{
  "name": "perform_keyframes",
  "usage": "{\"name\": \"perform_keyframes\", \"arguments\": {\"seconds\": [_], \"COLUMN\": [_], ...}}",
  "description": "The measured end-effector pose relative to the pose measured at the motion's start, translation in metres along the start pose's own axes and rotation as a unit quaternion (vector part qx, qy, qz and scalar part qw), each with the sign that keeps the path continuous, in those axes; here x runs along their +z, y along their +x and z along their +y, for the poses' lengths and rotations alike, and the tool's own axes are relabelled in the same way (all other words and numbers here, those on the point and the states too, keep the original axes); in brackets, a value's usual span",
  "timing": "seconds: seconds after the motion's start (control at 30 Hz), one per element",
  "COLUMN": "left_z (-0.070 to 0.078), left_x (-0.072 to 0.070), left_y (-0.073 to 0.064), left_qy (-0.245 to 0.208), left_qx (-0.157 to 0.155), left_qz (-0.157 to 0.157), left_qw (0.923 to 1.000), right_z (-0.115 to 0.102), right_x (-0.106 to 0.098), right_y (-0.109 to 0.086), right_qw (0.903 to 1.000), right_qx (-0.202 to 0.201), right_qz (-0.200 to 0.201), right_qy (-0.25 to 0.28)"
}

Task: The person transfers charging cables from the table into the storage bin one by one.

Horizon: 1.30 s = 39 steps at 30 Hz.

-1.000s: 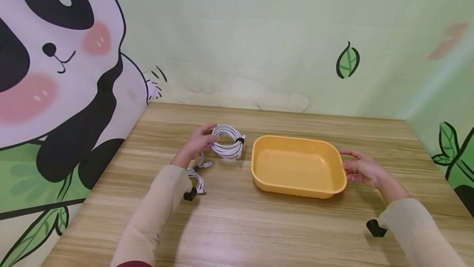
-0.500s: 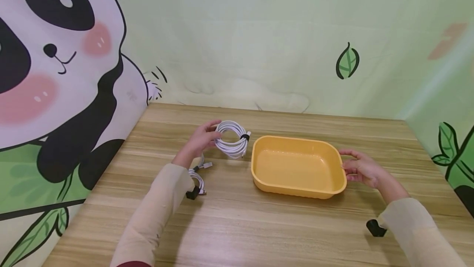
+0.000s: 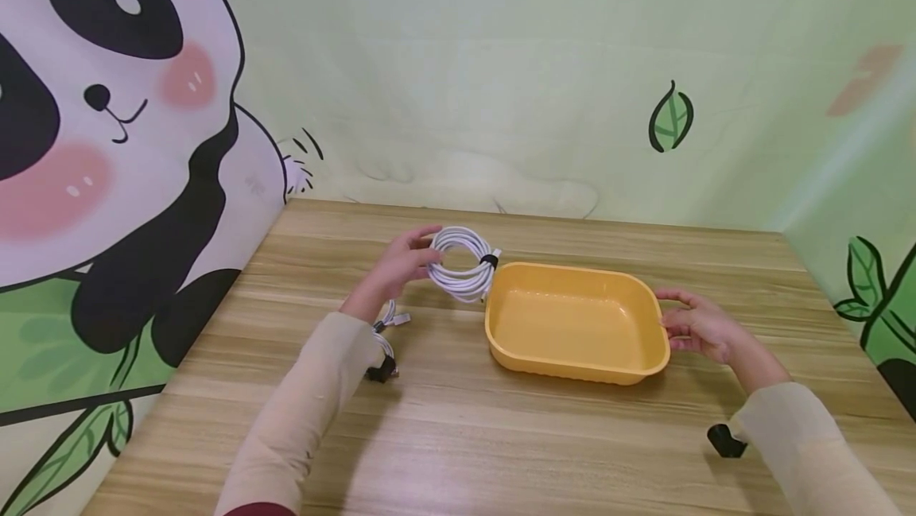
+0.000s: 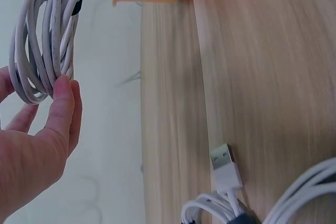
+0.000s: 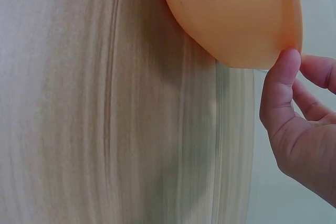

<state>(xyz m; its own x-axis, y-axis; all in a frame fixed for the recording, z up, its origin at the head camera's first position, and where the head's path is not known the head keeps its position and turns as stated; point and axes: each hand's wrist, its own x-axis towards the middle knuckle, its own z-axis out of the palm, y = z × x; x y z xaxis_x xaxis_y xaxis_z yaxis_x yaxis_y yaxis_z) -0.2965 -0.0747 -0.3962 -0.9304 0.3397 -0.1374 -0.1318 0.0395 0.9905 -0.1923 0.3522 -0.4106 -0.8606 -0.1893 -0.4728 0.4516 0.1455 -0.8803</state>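
My left hand (image 3: 402, 265) pinches a coiled white cable (image 3: 461, 287), bound with a black strap, and holds it raised above the table. In the left wrist view the coil (image 4: 56, 35) hangs between thumb and fingers. Its strapped side overlaps the left corner of the yellow-orange tray (image 3: 572, 370) in the head view. Against the tray's right end rests my right hand (image 3: 704, 331), its thumb touching the outer wall near the rim, as the right wrist view of the tray (image 5: 236, 19) shows. No finger reaches inside the tray.
More coiled white cable (image 3: 387, 345) lies on the wooden table (image 3: 458, 436), partly hidden by my left forearm. A USB plug (image 4: 227, 174) on it shows in the left wrist view. Behind the table rises a wall (image 3: 429, 102) with panda and leaf pictures.
My left hand has moved right and slightly farther back with the coiled cable, bringing it to the tray's left corner. The right hand and tray have stayed in place.
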Motion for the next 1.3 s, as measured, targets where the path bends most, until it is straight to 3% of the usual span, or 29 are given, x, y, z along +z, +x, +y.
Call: {"name": "perform_keyframes", "arguments": {"seconds": [0.67,1.3], "left_z": [0.003,-0.005], "left_x": [0.032,0.063], "left_y": [0.004,0.013], "left_qy": [-0.018,0.015], "left_qx": [0.004,-0.014], "left_qz": [-0.042,-0.073], "left_qw": [0.9989,0.9971], "right_z": [0.002,0.003], "right_x": [-0.001,-0.003], "right_y": [0.001,0.002], "right_qw": [1.0000,0.9999], "right_qx": [0.000,0.000], "right_qz": [0.003,0.010], "right_qy": [-0.001,-0.002]}}
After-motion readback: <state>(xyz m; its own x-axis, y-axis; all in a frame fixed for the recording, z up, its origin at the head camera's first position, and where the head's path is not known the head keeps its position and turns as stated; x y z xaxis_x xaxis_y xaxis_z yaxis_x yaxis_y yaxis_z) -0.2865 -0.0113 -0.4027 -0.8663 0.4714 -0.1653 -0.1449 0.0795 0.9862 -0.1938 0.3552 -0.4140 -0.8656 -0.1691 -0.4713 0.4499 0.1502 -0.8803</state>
